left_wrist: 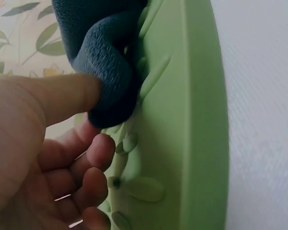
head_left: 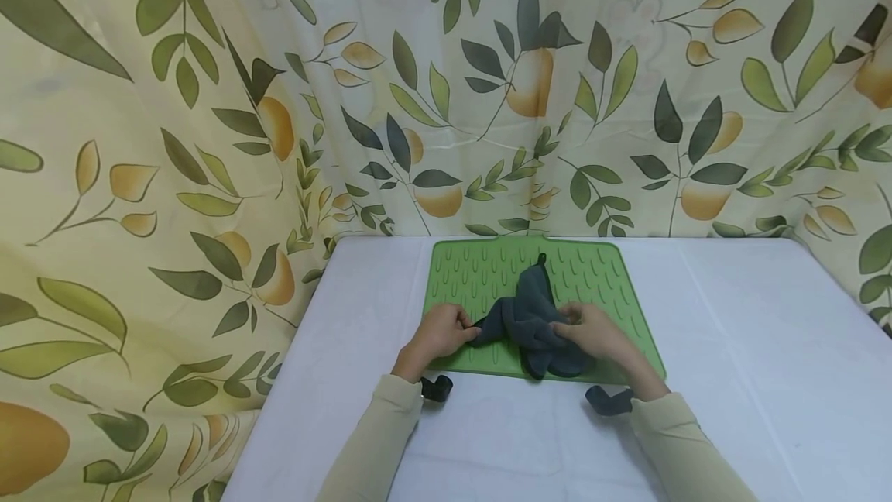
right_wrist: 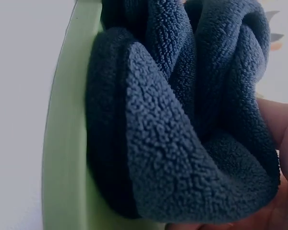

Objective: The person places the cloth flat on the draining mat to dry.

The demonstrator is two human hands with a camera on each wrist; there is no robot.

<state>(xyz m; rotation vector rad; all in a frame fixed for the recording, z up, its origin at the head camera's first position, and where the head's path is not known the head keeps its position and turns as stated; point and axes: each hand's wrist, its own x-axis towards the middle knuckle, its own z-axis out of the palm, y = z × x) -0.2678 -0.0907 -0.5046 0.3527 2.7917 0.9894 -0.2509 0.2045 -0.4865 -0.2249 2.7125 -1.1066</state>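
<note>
A dark blue-grey terry cloth [head_left: 533,316] lies bunched and folded on a green ridged mat [head_left: 460,273], its small hanging loop pointing to the far side. My left hand [head_left: 446,330] pinches a corner at the cloth's left end; in the left wrist view the thumb presses on top of it while the other fingers curl below. On the right, my right hand [head_left: 592,329] grips a fold of the cloth, thumb on one side and fingers beneath it in the right wrist view. Folds of cloth hide part of the right fingers.
The mat rests on a table with a white cover [head_left: 725,347]. A curtain printed with leaves and fruit [head_left: 557,99] hangs behind the table and along its left side. Dark wrist camera mounts [head_left: 437,388] show beneath both wrists.
</note>
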